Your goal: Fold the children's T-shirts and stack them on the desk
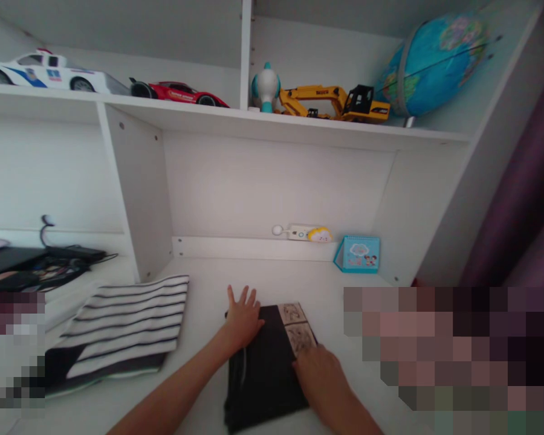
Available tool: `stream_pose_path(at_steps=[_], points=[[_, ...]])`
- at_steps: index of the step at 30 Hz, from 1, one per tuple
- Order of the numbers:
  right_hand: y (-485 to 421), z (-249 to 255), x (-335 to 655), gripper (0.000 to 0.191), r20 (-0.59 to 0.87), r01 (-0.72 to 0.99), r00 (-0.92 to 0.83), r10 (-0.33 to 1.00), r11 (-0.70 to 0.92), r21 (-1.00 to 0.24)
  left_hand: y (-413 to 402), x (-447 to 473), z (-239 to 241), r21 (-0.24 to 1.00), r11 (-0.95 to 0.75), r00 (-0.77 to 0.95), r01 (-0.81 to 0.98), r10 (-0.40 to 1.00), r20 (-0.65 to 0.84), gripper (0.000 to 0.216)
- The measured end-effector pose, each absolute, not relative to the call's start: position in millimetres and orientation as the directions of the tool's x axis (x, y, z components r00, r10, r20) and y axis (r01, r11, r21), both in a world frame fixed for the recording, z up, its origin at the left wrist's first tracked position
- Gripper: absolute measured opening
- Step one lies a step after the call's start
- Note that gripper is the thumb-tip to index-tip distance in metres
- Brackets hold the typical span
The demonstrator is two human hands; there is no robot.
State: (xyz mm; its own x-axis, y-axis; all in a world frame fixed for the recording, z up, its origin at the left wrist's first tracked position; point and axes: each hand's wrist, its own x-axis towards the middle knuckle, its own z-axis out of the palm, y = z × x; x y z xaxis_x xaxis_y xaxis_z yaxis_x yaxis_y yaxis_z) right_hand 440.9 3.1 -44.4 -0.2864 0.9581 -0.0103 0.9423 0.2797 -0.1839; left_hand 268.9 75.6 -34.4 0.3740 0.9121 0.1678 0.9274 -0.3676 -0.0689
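A flat, dark folded garment (267,368) lies on the white desk in front of me, with a strip of printed drawings along its upper right side. My left hand (243,320) rests on its upper left corner, fingers spread and pointing away from me. At the right edge my right hand (320,368) has its fingers curled against the cloth beside the printed strip; the fingertips are partly hidden. To the left lies a folded striped cloth (136,320), white with dark lines, on top of something black.
A blue desk calendar (360,255) stands at the back right, near a power strip (299,232) on the back panel. The shelf above bears toy cars, a yellow toy excavator (340,103) and a globe (439,63). Dark cables (68,260) lie at far left. Both sides are pixelated.
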Motion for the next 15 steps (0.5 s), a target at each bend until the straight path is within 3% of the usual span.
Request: stream_pose_path(at_steps=[3,6,8,10,12,15], points=[[-22,-22,423,0.025,-0.152,0.878,-0.437,0.887,0.383,-0.289,83,255,-24,-0.098,-0.297,0.311,0.950,0.933,0.183,0.046],[-27,-5,426,0.028,-0.070,0.729,-0.579,0.812,0.477,-0.491,89,237,-13,-0.110,-0.252,0.269,0.962,0.945,0.186,0.045],[-20,-6,433,0.047,0.006,0.673,-0.639,0.769,0.563,-0.480,92,228,-9,-0.107,-0.218,0.234,0.970,0.958,0.166,0.043],[-11,-18,436,0.068,-0.022,0.616,-0.728,0.685,0.640,-0.458,94,221,-6,-0.098,-0.195,0.207,0.976,0.970,0.128,0.042],[-2,-33,436,0.073,-0.103,0.620,-0.749,0.654,0.637,-0.458,96,216,-4,-0.096,-0.184,0.193,0.978,0.976,0.097,0.043],[9,-51,432,0.071,-0.107,0.729,-0.641,0.760,0.560,-0.394,98,214,-4,-0.105,-0.171,0.182,0.980,0.977,0.115,0.045]])
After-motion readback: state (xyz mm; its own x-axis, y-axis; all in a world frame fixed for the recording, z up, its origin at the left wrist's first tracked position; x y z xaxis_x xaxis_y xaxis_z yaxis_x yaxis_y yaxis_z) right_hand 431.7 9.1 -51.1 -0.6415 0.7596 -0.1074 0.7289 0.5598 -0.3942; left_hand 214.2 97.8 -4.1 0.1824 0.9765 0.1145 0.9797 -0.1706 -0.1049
